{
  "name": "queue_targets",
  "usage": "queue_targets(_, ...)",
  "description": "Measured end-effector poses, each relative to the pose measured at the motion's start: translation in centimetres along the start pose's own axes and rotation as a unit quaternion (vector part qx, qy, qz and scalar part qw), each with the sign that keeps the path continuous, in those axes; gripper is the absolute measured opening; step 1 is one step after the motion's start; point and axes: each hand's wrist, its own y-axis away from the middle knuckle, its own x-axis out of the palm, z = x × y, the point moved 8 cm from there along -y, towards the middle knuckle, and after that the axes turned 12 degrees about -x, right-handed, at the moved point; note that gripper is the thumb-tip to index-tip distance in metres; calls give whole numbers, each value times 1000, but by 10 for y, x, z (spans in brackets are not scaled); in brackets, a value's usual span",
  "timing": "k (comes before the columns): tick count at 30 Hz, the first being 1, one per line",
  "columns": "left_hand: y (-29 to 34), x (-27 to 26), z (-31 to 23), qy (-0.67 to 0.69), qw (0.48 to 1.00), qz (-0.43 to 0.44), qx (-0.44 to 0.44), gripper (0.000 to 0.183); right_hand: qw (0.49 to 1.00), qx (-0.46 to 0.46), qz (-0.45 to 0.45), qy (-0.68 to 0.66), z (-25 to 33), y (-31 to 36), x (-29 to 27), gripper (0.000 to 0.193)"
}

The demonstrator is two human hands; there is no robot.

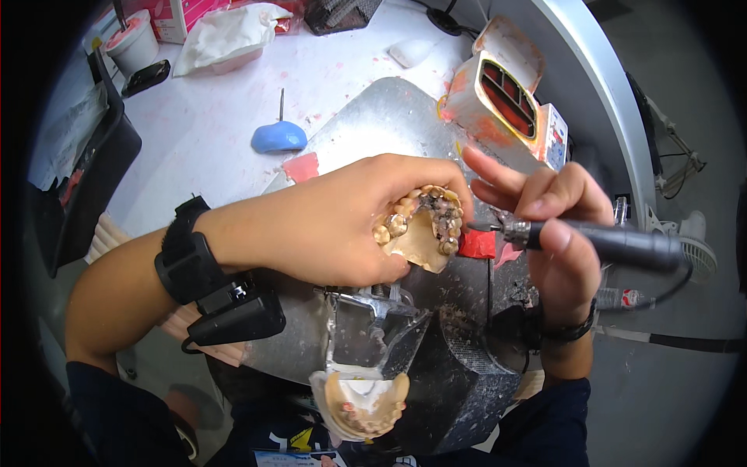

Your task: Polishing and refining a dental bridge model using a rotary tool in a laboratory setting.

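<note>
My left hand (342, 214) is wrapped around a plaster dental cast (414, 247), whose arch carries cream teeth and dark metal parts. In my right hand (572, 198) a black rotary handpiece (615, 244) is gripped, its cable trailing off to the right. The handpiece's tip points left, close to the right side of the cast; whether it touches cannot be told. Below the cast hangs a metal articulator (377, 305). At its near end sits a second dental cast (366, 409) with a row of teeth.
A red block (478, 245) lies just right of the cast. Beyond it stands a stained box with a dark grille (507, 97). A blue knob with a pin (278, 138), pink wax (302, 166), a black tray (101, 148), a cup (132, 47) and tissue (229, 35) surround the left side.
</note>
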Motion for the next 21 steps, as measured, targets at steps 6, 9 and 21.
queue_targets(6, -1, 6, 8, 44, 997, 36, -54, 41, 995, 87, 43, 10, -4, -13, 5, 14)
queue_targets(9, 0, 0, 2, 19, 999, -19, -19, 40, 991, 53, 61, 104, 4, -18, 7, 19)
queue_targets(21, -4, 5, 4, -15, 999, 43, -20, 53, 965, 154, 161, 140, -12, -36, 12, 18)
